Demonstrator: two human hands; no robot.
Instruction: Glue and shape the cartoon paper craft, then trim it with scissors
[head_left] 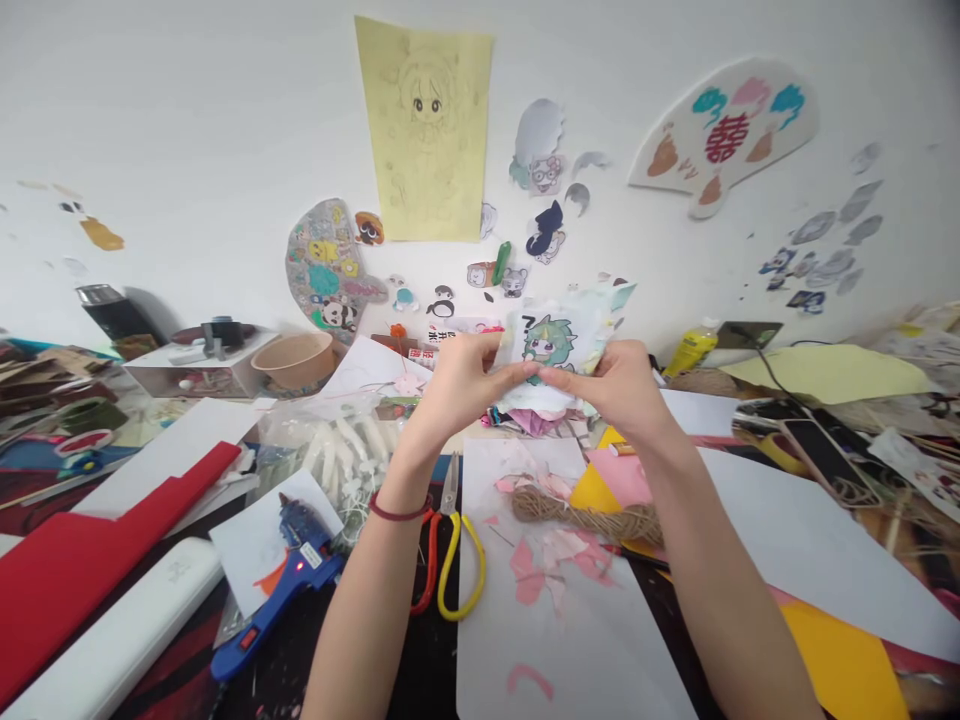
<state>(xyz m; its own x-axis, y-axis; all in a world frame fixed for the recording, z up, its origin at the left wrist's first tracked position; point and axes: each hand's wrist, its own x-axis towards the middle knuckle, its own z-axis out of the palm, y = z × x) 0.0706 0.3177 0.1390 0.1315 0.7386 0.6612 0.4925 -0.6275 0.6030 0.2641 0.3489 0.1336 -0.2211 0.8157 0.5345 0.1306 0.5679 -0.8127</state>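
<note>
Both hands hold up a pale sheet [551, 345] printed with a green-haired cartoon figure, in front of the wall. My left hand [476, 375] pinches its left and lower edge, thumb across the front. At the other side my right hand [615, 380] grips it the same way, and the two thumb tips nearly meet at the bottom middle. The fingers behind the sheet are hidden. Below, pink paper scraps [551, 570] and a bundle of brown twine [585, 515] lie on white paper [525, 670]. Scissors [450, 560] with red and yellow handles lie by my left forearm.
A blue glue gun [277, 600] with a lit red light lies at left, near a white bar-shaped case [127, 640] and red card [97, 560]. A clay-coloured bowl [294, 362], yellow bottle [691, 347] and phone [829, 460] stand or lie further back. Stickers and drawings cover the wall.
</note>
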